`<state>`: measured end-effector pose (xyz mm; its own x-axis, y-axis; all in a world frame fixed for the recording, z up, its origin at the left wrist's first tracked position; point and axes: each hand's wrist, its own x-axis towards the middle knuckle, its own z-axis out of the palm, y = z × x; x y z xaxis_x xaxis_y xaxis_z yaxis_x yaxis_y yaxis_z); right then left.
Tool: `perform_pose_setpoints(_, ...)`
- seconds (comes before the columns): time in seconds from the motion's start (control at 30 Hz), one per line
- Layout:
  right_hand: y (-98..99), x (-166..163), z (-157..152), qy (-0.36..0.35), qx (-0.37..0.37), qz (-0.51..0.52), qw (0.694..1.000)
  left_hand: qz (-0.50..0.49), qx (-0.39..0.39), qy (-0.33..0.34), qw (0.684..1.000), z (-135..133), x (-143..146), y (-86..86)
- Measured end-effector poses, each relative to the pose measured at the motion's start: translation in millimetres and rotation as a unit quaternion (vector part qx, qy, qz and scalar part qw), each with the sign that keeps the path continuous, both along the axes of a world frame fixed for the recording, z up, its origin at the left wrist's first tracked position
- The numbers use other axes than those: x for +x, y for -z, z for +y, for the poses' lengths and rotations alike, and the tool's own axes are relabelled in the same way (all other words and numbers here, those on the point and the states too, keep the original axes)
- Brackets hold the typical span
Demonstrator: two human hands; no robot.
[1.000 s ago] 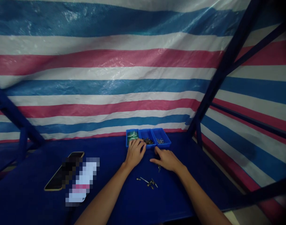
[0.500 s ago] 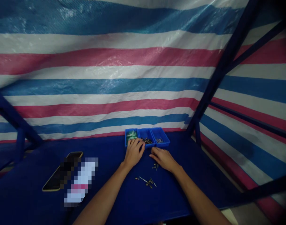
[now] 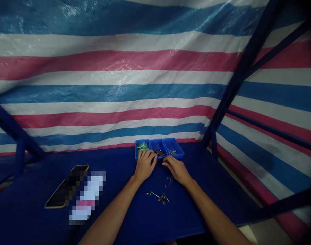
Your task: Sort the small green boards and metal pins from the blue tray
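My left hand [image 3: 144, 165] is at the front of the left and middle blue bins, fingers curled and drawn in toward the thumb. Whatever sits at its fingertips is too small to make out. My right hand [image 3: 177, 169] is a little to the right, thumb and fingers pinched together in front of the bins; anything between them is hidden. Just below this hand lie a few small metal pins [image 3: 171, 179] and a brass-coloured piece [image 3: 165, 186]. Closer to me is a loose cluster of several brass-coloured pieces and thin pins [image 3: 161, 198].
Three joined blue bins [image 3: 181, 155] stand at the table's back, holding green-and-white packets [image 3: 142, 146], dark metallic pieces [image 3: 159, 152] and silvery pins [image 3: 172, 152]. A phone [image 3: 58, 193] and a blurred-out pale item [image 3: 87, 197] lie left. Blue frame posts [image 3: 223, 102] and striped sheeting surround the table.
My right hand has shifted slightly toward the bins, and a small brass-coloured piece below it lies a bit closer to me. My left hand stays nearly where it was.
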<state>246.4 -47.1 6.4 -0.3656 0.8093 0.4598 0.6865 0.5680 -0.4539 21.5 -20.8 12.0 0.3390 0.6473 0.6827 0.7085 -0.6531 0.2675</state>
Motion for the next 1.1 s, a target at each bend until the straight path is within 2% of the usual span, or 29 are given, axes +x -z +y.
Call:
perform_pose_setpoints(0.17,6.3,1.7,3.6,0.015,0.020,0.043,0.999,-0.001,0.004,-0.001,1.000,0.8,0.0,0.5)
perform_pose_setpoints(0.4,-0.9,3.3,-0.8,-0.007,0.026,0.053,0.998,0.004,0.005,-0.004,1.000,0.2,0.4,-0.1)
perform_pose_setpoints(0.7,-0.4,-0.5,-0.5,0.069,0.059,0.048,0.995,-0.005,0.008,-0.001,1.000,-0.3,0.5,-0.3)
perform_pose_setpoints(1.1,-4.2,-2.4,-3.2,0.086,0.066,0.064,0.992,-0.003,0.008,-0.001,1.000,-0.1,0.0,-0.7)
